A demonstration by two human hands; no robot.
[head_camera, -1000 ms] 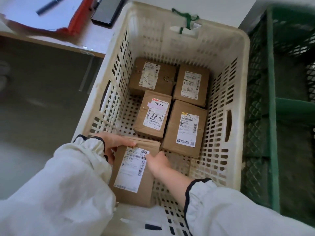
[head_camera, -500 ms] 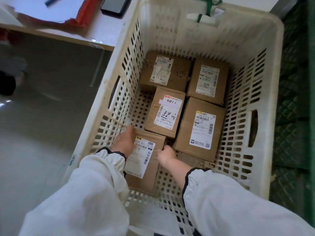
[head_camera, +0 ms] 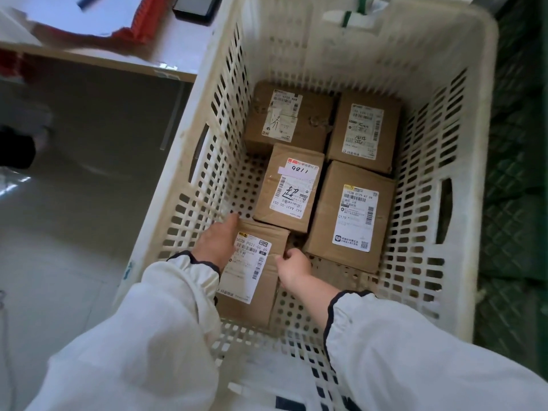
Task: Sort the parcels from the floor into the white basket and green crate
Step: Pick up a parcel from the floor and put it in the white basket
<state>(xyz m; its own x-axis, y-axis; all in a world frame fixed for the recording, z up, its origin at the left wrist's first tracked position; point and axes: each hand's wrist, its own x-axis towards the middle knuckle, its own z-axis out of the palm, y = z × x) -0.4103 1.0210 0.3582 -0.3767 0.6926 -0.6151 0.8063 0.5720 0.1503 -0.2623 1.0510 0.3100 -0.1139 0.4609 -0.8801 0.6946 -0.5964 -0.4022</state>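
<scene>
1. Four cardboard parcels point(head_camera: 351, 218) are already laid in the white basket point(head_camera: 486, 137).
2. A fifth parcel point(head_camera: 252, 274) is held at its near-left corner, pressed by the left hand point(head_camera: 218, 247) with straight, closed fingers and gripped by the right hand point(head_camera: 293, 265) with curled ones.
3. The contents of the green crate point(head_camera: 516, 203) cannot be seen.

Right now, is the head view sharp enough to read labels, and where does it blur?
Head view: large label print on the near parcel reads; the desk is smeared; the white basket rim bows, wide-angle; the green crate is dim.

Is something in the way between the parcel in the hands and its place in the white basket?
Nothing visible. The parcel, held between the left hand and right hand, is already inside the white basket, in the near left gap.
</scene>
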